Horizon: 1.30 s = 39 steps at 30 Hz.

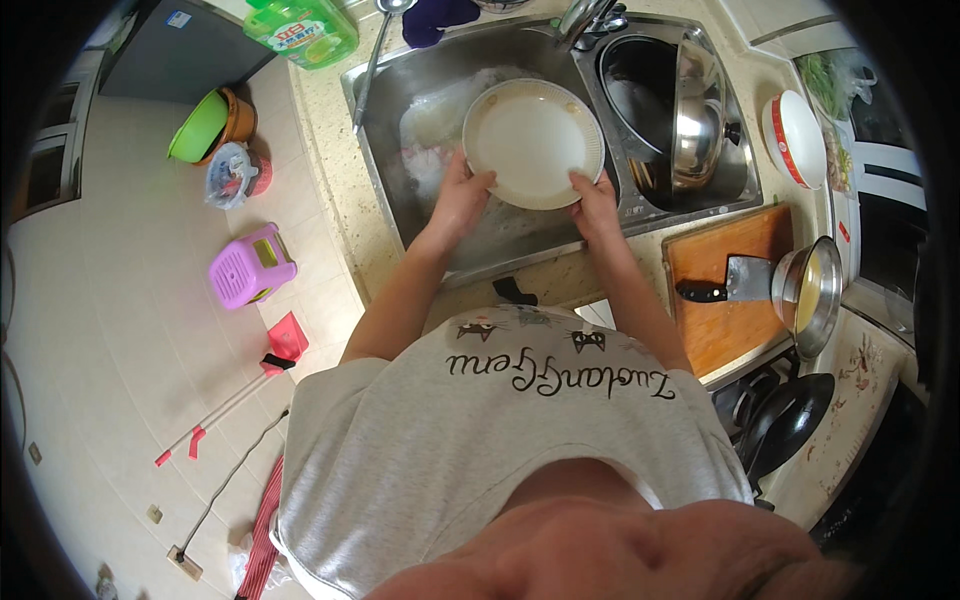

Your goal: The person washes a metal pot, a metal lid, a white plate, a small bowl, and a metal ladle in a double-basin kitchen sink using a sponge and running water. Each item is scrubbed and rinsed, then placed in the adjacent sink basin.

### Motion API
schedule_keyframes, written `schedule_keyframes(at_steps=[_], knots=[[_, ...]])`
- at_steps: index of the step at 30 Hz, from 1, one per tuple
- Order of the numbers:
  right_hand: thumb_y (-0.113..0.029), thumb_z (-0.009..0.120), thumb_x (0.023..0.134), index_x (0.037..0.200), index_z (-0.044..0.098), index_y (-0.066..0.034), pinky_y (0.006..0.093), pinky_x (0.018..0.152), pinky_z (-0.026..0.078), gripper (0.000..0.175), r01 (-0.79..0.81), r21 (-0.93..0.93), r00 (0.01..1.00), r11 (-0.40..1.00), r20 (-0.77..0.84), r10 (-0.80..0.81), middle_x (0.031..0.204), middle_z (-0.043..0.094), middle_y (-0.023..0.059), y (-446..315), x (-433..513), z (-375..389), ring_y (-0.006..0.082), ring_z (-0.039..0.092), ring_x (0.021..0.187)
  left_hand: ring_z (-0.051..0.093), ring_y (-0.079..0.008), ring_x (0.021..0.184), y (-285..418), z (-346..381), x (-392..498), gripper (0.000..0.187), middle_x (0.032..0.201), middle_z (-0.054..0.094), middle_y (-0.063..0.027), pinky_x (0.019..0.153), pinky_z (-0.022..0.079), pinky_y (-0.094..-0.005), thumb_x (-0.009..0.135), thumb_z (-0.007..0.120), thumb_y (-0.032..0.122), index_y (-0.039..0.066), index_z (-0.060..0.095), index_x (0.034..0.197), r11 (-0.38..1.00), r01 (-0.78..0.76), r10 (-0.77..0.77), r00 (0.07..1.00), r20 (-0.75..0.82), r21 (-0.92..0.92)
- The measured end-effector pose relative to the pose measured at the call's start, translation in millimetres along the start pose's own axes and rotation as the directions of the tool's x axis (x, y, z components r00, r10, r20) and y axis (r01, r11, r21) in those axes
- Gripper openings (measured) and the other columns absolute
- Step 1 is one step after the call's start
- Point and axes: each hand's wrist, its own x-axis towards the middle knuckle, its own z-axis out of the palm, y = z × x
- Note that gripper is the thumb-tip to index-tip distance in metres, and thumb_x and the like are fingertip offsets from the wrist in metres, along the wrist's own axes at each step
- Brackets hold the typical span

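Both my hands grip a round white plate with a ribbed, patterned rim (534,142) over the large basin of a stainless steel sink (517,238). On the plate's lower left edge is my left hand (463,196), thumb on the upper face. My right hand (596,201) holds the lower right edge the same way. Beneath and left of the plate, suds (435,112) and whitish dishes, not clearly told apart, lie in the basin. The faucet (585,22) rises behind the plate. A ladle (373,67) leans on the basin's left edge.
The small basin holds a dark pot (637,90) and an upright glass lid (694,112). Right of it stand a white bowl (799,140), a cutting board (720,330) with a cleaver (746,279), and metal bowls (808,296). A green detergent bottle (307,34) stands at the back left.
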Motion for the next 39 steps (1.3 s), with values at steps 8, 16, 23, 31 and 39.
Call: schedule_keyframes(at_steps=[8, 16, 23, 31, 39], knots=[[0.0, 0.051, 0.086, 0.123, 0.043, -0.0099, 0.0285, 0.064, 0.054, 0.039, 0.088, 0.081, 0.996, 0.993, -0.004, -0.088, 0.11, 0.056, 0.0094, 7.5, -7.8, 9.1, 0.0189, 0.061, 0.091, 0.058, -0.0189, 0.098, 19.8, 10.4, -15.8, 0.043, 0.117, 0.057, -0.0111, 0.081, 0.05, -0.0317, 0.085, 0.052, -0.005, 0.002, 0.043, 0.127, 0.973, -0.23, 0.225, 0.958, -0.178, -0.003], [0.0, 0.054, 0.087, 0.123, 0.042, -0.0044, 0.0278, 0.072, 0.052, 0.038, 0.26, -0.015, 0.966, 0.965, -0.004, -0.26, 0.111, 0.056, 0.0088, 14.4, -13.7, 7.5, 0.0153, 0.058, 0.093, 0.058, -0.0089, 0.071, 2.7, -25.5, 7.8, 0.018, 0.078, 0.061, -0.0013, 0.063, 0.046, -0.0211, 0.079, 0.064, -0.001, -0.001, 0.061, 0.097, 0.905, -0.293, 0.363, 0.91, -0.199, 0.309], [0.0, 0.053, 0.087, 0.124, 0.042, -0.0006, 0.0271, 0.086, 0.045, 0.039, 0.368, -0.075, 0.93, 0.927, 0.031, -0.366, 0.114, 0.055, 0.0095, 15.8, -14.9, 12.9, 0.0146, 0.054, 0.1, 0.056, -0.0088, 0.065, 5.1, -43.1, 11.2, 0.01, 0.074, 0.062, -0.0038, 0.06, 0.044, -0.021, 0.082, 0.063, 0.001, -0.003, 0.062, 0.091, 0.869, -0.176, 0.281, 0.945, -0.168, 0.463], [-0.002, 0.053, 0.087, 0.124, 0.043, -0.0018, 0.0241, 0.078, 0.047, 0.038, 0.328, -0.069, 0.945, 0.942, 0.028, -0.327, 0.112, 0.056, 0.0079, 16.4, -10.0, 11.9, 0.0126, 0.055, 0.096, 0.058, -0.0101, 0.068, 5.9, -45.3, 10.8, 0.009, 0.078, 0.064, -0.0055, 0.064, 0.048, -0.0223, 0.085, 0.059, 0.001, -0.004, 0.062, 0.092, 0.893, -0.209, 0.29, 0.945, -0.154, 0.4], [-0.007, 0.054, 0.087, 0.124, 0.043, -0.0035, 0.0223, 0.064, 0.05, 0.039, 0.282, -0.053, 0.959, 0.958, 0.024, -0.281, 0.109, 0.056, 0.0065, 14.1, -10.8, 13.3, 0.0115, 0.057, 0.089, 0.06, -0.0108, 0.071, 3.5, -47.1, 10.9, 0.01, 0.08, 0.065, -0.0065, 0.066, 0.049, -0.0221, 0.085, 0.059, -0.001, -0.004, 0.063, 0.093, 0.904, -0.21, 0.284, 0.946, -0.155, 0.371]])
